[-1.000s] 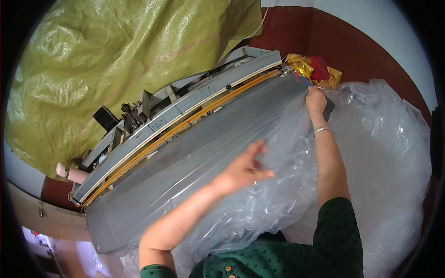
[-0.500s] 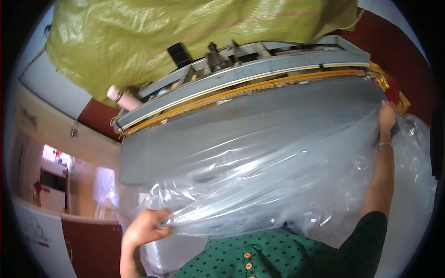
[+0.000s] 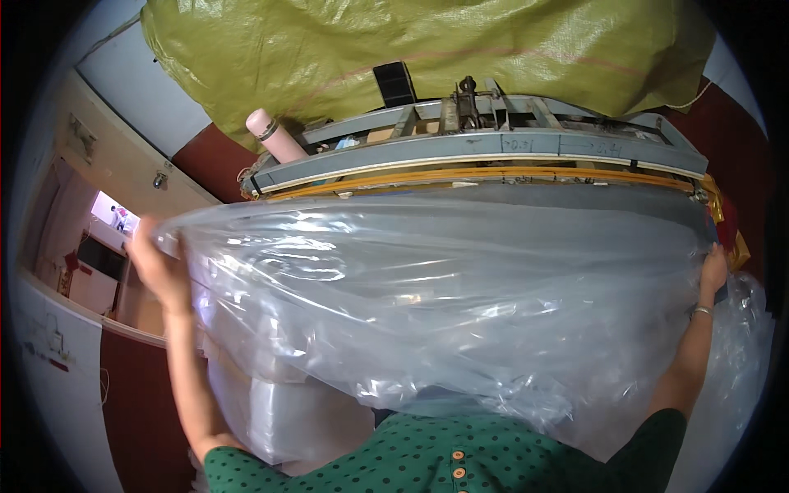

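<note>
A wide clear plastic sheet [image 3: 411, 296] is stretched between my two hands over a grey work surface [image 3: 649, 205]. My left hand [image 3: 163, 271], a little blurred, is raised at the far left and grips the sheet's upper corner, out past the left end of the surface. At the right end, my right hand [image 3: 713, 269] closes on the sheet's other edge, close to the surface's corner. The sheet hangs in shiny folds toward my body, and its upper edge runs almost straight from the left hand across the surface.
Behind the surface runs a long grey metal frame [image 3: 460, 149] with orange strips [image 3: 493, 175]. A pink bottle [image 3: 276, 135] and a dark phone-like slab [image 3: 394, 85] rest at its back. Yellow woven sheeting [image 3: 427, 33] hangs beyond. A plastic-wrapped bundle [image 3: 275, 415] lies lower left.
My left hand has swung up and outward to the left, drawing the plastic sheet over more of the grey surface. The right hand stays at the right end. The view has shifted.
</note>
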A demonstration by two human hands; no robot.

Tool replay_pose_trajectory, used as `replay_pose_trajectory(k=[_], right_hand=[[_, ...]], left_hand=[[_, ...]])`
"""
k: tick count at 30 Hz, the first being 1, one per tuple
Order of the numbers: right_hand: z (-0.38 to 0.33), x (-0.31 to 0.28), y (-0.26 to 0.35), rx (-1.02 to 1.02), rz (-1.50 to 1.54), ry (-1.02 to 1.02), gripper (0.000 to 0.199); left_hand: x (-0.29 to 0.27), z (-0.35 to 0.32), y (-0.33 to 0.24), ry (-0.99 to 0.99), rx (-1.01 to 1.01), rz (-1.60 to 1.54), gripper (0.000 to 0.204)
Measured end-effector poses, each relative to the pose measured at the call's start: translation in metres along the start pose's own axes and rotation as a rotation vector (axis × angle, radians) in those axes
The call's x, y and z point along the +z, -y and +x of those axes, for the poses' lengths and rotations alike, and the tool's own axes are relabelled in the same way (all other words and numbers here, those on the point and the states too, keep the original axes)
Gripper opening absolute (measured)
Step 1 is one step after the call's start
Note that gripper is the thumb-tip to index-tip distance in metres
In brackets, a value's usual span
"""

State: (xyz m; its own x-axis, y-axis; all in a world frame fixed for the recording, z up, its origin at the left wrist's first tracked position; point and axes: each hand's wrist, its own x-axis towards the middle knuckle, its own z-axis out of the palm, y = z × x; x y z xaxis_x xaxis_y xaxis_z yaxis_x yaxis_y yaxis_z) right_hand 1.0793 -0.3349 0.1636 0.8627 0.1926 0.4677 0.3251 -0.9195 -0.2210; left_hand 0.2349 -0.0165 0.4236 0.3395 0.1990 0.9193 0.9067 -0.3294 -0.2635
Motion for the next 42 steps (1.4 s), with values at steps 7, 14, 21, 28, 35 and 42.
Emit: replay_pose_trajectory(k=[7, 14, 21, 28, 35, 42], right_hand=[[0.008, 0.033, -0.002, -0.071, 0.042, 0.069, 0.042], [0.016, 0.027, -0.021, -0.071, -0.053, 0.020, 0.043], [0.019, 0.035, -0.017, -0.039, 0.021, 0.029, 0.041], [0.065, 0.063, -0.127, 0.073, 0.730, 0.090, 0.037], [0.082, 0.085, -0.141, 0.103, 1.094, 0.173, 0.036], [0.095, 0.068, -0.064, -0.195, -0.029, -0.198, 0.030]], left_hand=[[0.086, -0.213, -0.013, 1.002, -0.168, -0.507, 0.042], [0.121, -0.127, -0.075, 0.685, -0.064, -0.538, 0.025], [0.179, -0.134, -0.097, 0.884, -0.135, -0.524, 0.012], [0.203, -0.152, -0.125, 0.795, -0.432, -0.726, 0.014], [0.188, -0.149, -0.110, 0.864, -0.422, -0.682, 0.015], [0.206, -0.128, -0.118, 0.426, -0.913, -1.145, 0.012]])
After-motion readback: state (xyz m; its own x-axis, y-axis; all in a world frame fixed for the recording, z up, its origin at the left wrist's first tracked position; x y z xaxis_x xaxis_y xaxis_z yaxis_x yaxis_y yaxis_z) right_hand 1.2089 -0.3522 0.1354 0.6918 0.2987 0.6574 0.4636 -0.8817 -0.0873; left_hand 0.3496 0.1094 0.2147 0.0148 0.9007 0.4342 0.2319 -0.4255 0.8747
